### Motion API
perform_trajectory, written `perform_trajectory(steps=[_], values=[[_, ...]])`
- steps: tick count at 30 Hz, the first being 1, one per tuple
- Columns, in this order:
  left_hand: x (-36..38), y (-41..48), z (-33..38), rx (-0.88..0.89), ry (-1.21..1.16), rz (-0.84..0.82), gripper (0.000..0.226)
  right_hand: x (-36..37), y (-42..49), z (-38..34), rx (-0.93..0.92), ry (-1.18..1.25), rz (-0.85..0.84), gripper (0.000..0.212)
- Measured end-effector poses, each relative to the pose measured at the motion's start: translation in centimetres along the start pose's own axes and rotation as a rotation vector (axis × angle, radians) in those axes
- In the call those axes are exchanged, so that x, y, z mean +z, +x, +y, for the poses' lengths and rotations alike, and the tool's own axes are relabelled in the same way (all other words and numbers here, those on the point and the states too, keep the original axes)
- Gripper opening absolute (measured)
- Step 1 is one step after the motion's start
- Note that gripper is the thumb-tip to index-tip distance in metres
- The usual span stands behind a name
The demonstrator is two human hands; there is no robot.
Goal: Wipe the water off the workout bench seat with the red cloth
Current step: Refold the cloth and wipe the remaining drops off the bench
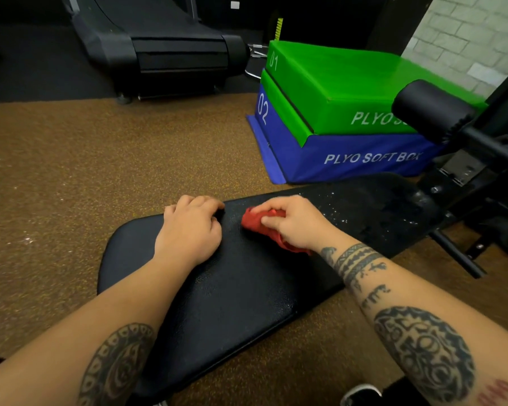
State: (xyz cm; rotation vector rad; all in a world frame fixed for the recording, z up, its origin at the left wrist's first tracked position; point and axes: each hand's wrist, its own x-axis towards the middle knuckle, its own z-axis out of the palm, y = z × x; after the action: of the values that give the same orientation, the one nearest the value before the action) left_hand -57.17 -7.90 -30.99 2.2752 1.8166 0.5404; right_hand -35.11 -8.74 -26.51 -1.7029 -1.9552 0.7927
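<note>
Cloth [264, 222], red and bunched, lay midway on the bench seat [232, 288], pinched in the right hand [294, 224]; the left hand [188, 230] curled over the seat's far edge. I judged flat pressure and overlapping strokes toward the droplets [335, 206] beyond best. How much cloth lay under the palm, I couldn't tell.

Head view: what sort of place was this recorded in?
Most likely a gym. A padded black workout bench sits on speckled rubber flooring. Stacked green and blue boxes marked PLYO SOFT BOX stand beyond it, and what looks like a treadmill is at the back.
</note>
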Motion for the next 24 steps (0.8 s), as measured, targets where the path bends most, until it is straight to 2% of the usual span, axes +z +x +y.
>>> perform_trajectory(steps=[3,5,8,13,17,21,24], values=[[0.0,-0.2,0.0,-0.030,-0.060,0.005,0.050,0.9,2.8,0.2,0.129,0.043,0.331,0.030],[0.3,-0.2,-0.3,-0.059,-0.114,-0.001,0.056,2.8,4.5,-0.1,0.131,-0.052,0.338,0.031],[0.3,-0.4,-0.2,-0.106,-0.190,0.033,0.062,4.5,5.2,-1.2,0.026,-0.150,0.247,0.029],[-0.5,-0.7,0.4,-0.082,-0.296,0.169,0.056,3.5,2.2,-1.8,-0.154,-0.013,0.008,0.030],[-0.2,-0.5,-0.1,-0.060,-0.316,0.178,0.049,2.2,-0.9,-1.5,-0.220,0.010,-0.210,0.031],[-0.2,-0.5,-0.1,-0.058,-0.284,0.163,0.047,0.3,-4.2,-0.4,-0.196,-0.003,-0.376,0.031],[-0.2,-0.7,0.0,-0.058,-0.257,0.147,0.047,-2.1,-6.4,0.8,-0.107,-0.021,-0.517,0.029]])
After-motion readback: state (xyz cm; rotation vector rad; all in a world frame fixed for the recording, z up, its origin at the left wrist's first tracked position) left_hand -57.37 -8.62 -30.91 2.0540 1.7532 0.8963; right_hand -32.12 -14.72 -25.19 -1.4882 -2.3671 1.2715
